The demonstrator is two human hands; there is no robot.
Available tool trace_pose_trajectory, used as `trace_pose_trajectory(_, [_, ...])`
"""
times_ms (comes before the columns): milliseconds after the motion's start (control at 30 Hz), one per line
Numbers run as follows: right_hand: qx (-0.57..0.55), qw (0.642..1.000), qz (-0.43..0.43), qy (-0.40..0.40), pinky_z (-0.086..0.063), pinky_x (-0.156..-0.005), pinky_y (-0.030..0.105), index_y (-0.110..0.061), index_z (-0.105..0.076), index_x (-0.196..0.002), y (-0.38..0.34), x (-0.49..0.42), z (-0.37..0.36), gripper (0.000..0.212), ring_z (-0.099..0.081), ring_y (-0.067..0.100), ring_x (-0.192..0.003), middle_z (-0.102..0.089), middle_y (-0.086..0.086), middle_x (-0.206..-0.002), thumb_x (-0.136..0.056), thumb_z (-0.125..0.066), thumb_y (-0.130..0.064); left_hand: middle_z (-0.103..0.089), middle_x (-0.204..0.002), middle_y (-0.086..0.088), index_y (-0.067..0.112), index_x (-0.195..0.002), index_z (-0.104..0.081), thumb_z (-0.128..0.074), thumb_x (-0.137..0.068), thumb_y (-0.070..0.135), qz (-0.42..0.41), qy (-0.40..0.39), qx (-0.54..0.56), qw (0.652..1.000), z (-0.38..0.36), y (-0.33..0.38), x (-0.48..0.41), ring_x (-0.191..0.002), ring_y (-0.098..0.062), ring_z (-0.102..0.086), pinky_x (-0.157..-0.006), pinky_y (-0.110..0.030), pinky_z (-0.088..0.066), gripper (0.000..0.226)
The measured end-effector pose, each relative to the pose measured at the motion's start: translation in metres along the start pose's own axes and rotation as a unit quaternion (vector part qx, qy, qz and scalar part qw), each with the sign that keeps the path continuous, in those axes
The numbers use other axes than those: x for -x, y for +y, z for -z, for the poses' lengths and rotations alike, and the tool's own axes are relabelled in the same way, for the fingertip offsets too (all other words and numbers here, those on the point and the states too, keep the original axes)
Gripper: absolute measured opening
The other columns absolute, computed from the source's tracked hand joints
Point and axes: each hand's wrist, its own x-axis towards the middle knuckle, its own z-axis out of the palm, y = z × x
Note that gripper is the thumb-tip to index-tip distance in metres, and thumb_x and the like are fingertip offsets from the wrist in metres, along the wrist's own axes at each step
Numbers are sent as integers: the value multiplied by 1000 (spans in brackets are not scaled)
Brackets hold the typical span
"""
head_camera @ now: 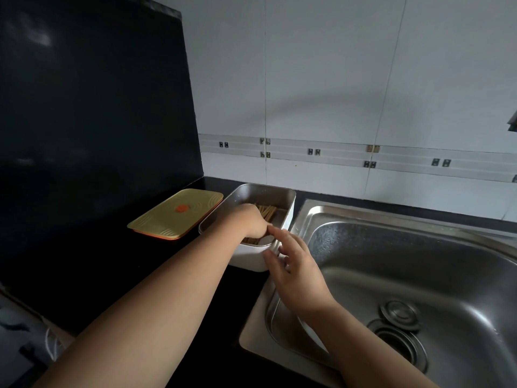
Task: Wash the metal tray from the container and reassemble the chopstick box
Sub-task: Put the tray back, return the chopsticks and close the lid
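Observation:
A white chopstick box (247, 259) stands on the black counter just left of the sink. A metal tray (260, 193) sits inside it and holds several wooden chopsticks (267, 211). My left hand (247, 221) reaches down into the tray, fingers curled over the chopsticks; whether it grips them is hidden. My right hand (293, 264) hovers at the box's near right corner with fingers spread and relaxed, thumb by the white wall. The yellow lid (176, 212) with an orange spot lies flat on the counter to the left of the box.
A steel sink (419, 264) fills the right side, with a drain (397, 337) and a round stopper (398, 313) at its bottom. A black panel (92, 107) rises at the left and white tiled wall stands behind. The black counter (98, 261) stretches left of the box.

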Motion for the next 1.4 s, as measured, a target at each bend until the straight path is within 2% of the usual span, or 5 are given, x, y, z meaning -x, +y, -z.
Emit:
trace_pose_trajectory(367, [0,1000,29,5,-50,-95,23,-67,-48,-119,-5,1,1,43,-55,-9,-109,-47,-30,-124,-98,-56,-30,-67,-110,-12,6,-105,-67,-59,-96,28,-14,37,-1,999,1,-13,0,-99,-32,-66,-75,-34,-52,25])
trace_pose_trajectory(500, [16,999,29,3,-49,-100,25,-44,-49,-139,-3,0,2,42,-56,0,-112,-47,-14,-138,-99,-55,-30,-63,-84,-6,14,-77,-59,-50,-95,26,-41,139,78,986,11,-25,8,-75,-27,-62,-60,-33,-47,24])
trace_pose_trajectory(733, [-6,1000,21,1,-47,-99,23,-44,-51,-134,-5,2,3,38,-56,-3,-112,-47,-15,-136,-99,-55,-31,-74,-114,-2,19,-112,-73,-56,-95,21,4,336,296,894,11,-92,15,-103,-27,-68,-87,-36,-54,24])
trace_pose_trajectory(1000, [-5,1000,19,3,-46,-82,4,-41,-53,-134,-4,1,1,36,-54,-24,-102,-49,-14,-132,-98,-54,-33,-48,-151,-5,32,-148,-45,-58,-84,57,169,100,89,976,-28,-158,3,-145,-34,-34,-119,-63,-17,70])
trace_pose_trajectory(1400, [-29,999,21,-4,-50,-93,19,-56,-49,-121,-8,3,3,34,-58,-13,-105,-48,-22,-126,-98,-56,-32,-72,-110,-14,9,-114,-70,-40,-107,37,62,345,196,916,-13,-158,8,-102,-33,-66,-76,-35,-46,41])
